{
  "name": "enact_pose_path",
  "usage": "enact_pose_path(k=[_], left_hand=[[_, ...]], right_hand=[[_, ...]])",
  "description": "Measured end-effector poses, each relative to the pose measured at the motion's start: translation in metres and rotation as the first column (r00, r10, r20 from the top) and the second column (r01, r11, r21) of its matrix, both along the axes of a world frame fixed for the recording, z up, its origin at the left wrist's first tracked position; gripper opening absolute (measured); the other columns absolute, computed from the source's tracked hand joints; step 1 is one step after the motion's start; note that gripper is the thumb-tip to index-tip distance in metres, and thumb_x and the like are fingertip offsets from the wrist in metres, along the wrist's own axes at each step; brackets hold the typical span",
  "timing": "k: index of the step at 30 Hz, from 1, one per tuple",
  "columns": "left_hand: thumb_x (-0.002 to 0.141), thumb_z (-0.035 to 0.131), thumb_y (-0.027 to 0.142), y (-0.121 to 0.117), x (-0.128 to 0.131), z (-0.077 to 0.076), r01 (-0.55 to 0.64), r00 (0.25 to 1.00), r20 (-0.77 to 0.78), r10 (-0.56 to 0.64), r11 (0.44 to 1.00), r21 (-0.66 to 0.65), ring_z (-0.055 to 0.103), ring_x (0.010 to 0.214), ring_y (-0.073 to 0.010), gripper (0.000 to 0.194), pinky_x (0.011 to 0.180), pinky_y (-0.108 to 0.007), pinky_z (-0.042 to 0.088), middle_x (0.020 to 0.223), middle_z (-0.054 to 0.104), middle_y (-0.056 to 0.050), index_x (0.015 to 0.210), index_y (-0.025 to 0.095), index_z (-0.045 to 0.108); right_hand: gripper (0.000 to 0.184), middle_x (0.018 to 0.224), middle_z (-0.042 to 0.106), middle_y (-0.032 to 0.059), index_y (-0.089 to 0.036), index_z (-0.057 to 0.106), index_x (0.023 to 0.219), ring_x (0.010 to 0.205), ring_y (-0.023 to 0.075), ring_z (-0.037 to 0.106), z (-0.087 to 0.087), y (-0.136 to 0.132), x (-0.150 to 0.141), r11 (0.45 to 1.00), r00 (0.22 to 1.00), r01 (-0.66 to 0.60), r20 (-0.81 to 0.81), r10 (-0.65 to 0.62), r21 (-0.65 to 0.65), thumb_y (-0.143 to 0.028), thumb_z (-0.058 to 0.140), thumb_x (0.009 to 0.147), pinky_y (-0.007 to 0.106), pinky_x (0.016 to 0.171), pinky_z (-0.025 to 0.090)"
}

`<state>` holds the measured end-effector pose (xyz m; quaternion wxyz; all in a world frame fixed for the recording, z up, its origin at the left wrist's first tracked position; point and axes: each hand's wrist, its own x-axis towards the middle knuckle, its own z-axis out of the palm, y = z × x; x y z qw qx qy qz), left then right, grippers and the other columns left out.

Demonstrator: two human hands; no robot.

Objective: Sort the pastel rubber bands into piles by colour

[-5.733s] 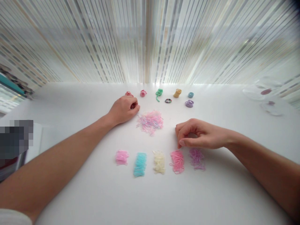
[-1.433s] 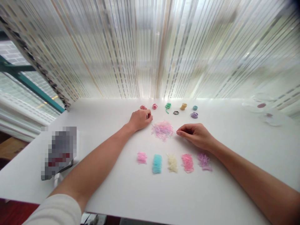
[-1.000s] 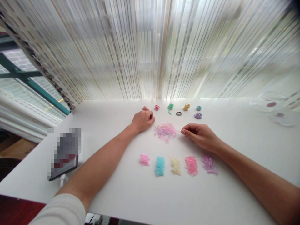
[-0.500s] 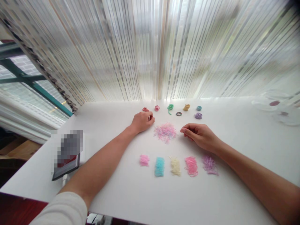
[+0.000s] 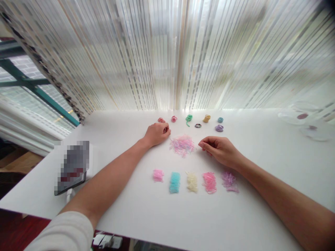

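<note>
A loose heap of pastel pink and lilac elastic bands (image 5: 182, 145) lies on the white table between my hands. My left hand (image 5: 157, 134) rests at the heap's upper left, fingers curled in; whatever they may hold is hidden. Just behind it sits a coiled red band (image 5: 161, 120), partly covered. To the right of the heap, my right hand (image 5: 218, 148) has thumb and fingertips pinched together, and anything between them is too small to make out. Nearer me are sorted piles in a row: pink (image 5: 158, 175), turquoise (image 5: 175, 182), cream (image 5: 192, 182), deeper pink (image 5: 209, 182) and purple (image 5: 229, 181).
Along the back lie coiled bands: pink (image 5: 174, 119), green (image 5: 188, 119), yellow (image 5: 206, 118), blue (image 5: 220, 120) and purple (image 5: 219, 128), plus a dark ring (image 5: 198, 126). A blurred-out device (image 5: 72, 169) stands left. Clear round containers (image 5: 314, 128) sit far right, before a striped curtain (image 5: 167, 55).
The whole view has shifted slightly, so the table's contents appear a little further left and higher. Both hands keep nearly the same pose and place beside the heap.
</note>
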<state>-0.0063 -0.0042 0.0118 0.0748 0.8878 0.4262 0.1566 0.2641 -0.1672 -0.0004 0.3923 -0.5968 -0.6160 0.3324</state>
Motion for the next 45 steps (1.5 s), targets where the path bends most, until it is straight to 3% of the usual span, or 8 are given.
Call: enact_pose_path(k=[11, 26, 45], left_hand=[[0.101, 0.057, 0.035, 0.0016, -0.0001, 0.0015, -0.011, 1.000, -0.025, 0.010, 1.000, -0.002, 0.070, 0.082, -0.0232, 0.022, 0.074, -0.034, 0.046, 0.088, 0.077, -0.005, 0.092, 0.022, 0.072], [0.100, 0.056, 0.037, 0.0019, 0.0004, 0.0033, -0.016, 0.999, -0.028, 0.016, 1.000, 0.007, 0.069, 0.083, -0.0242, 0.023, 0.072, -0.034, 0.043, 0.086, 0.076, -0.005, 0.090, 0.023, 0.070], [0.100, 0.057, 0.035, 0.0009, 0.0011, 0.0028, -0.012, 1.000, -0.017, 0.012, 1.000, -0.004, 0.071, 0.084, -0.0241, 0.022, 0.075, -0.035, 0.046, 0.089, 0.078, -0.006, 0.091, 0.022, 0.072]], right_hand=[[0.050, 0.073, 0.070, 0.0044, -0.020, 0.076, 0.090, 0.062, 0.0182, 0.056, -0.0035, 0.0028, 0.0019, 1.000, 0.998, -0.016, -0.056, 0.016, 0.002, -0.069, 0.072, 0.092, 0.033, 0.059, 0.043], [0.045, 0.073, 0.069, 0.0023, -0.020, 0.075, 0.092, 0.062, 0.0173, 0.056, -0.0022, 0.0019, 0.0031, 0.999, 0.999, -0.028, -0.045, 0.029, 0.015, -0.065, 0.071, 0.095, 0.032, 0.059, 0.044], [0.047, 0.073, 0.071, 0.0036, -0.021, 0.077, 0.093, 0.061, 0.0178, 0.058, -0.0004, 0.0016, 0.0031, 1.000, 0.999, -0.022, -0.045, 0.022, -0.005, -0.068, 0.073, 0.091, 0.033, 0.058, 0.045]])
